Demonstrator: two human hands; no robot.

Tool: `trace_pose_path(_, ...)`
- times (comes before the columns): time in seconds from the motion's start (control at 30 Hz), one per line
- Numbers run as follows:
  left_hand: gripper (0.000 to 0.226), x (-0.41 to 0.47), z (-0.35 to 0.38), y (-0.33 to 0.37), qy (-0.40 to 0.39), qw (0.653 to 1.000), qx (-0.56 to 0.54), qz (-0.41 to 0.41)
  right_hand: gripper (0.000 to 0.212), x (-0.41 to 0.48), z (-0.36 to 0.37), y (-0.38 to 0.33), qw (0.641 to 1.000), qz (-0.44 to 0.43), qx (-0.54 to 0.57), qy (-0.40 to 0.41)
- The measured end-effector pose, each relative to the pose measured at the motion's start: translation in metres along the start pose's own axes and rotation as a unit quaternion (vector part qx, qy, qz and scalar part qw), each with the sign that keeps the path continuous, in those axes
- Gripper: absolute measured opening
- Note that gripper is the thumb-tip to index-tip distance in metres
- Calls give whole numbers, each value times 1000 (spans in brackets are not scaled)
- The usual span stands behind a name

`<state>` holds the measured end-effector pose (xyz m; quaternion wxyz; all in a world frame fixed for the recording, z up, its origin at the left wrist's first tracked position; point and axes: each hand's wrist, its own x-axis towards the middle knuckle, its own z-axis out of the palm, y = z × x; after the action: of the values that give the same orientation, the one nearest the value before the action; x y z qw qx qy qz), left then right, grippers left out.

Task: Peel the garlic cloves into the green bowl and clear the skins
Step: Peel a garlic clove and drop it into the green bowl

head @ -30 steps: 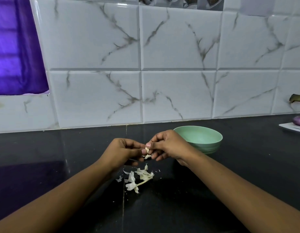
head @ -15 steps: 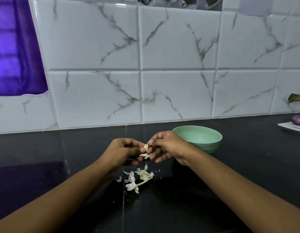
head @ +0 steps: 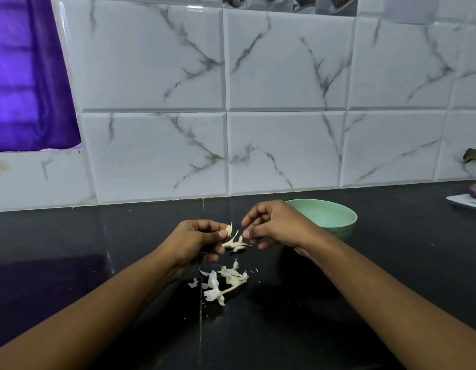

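The left hand (head: 194,237) pinches the clove (head: 228,230), tip up, mid-frame; the right hand (head: 278,225), fingers loosely curled and empty, sits just right, nearer the bowl (head: 329,216).

- Your left hand (head: 196,237) sits centre, fingers curled, thumb and forefinger pinching a garlic clove (head: 228,230).
- Your right hand (head: 275,227) is just right of it, fingers loosely curled, tips apart from the left's, holding nothing visible.
- Both forearms reach in from the near edge.
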<state>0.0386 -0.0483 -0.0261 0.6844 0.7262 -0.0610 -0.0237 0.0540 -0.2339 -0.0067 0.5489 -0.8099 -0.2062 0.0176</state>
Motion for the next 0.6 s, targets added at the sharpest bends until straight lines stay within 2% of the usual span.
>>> trace_pose_path(0.1,9,-2,3,0,-24,999,23,1,23,-2,6,3,999,1,45,-25)
trace_pose_path(0.23,14,-3,5,0,-28,999,40,18,9,1,15,7,997,1,71,-37)
trace_pose_path(0.47,17,-4,2,2,-42,998,40,35,12,1,9,6,988,39,143,-45)
trace_pose_path(0.6,17,-5,-1,1,-49,995,85,35,11,3,8,7,984,50,164,-43)
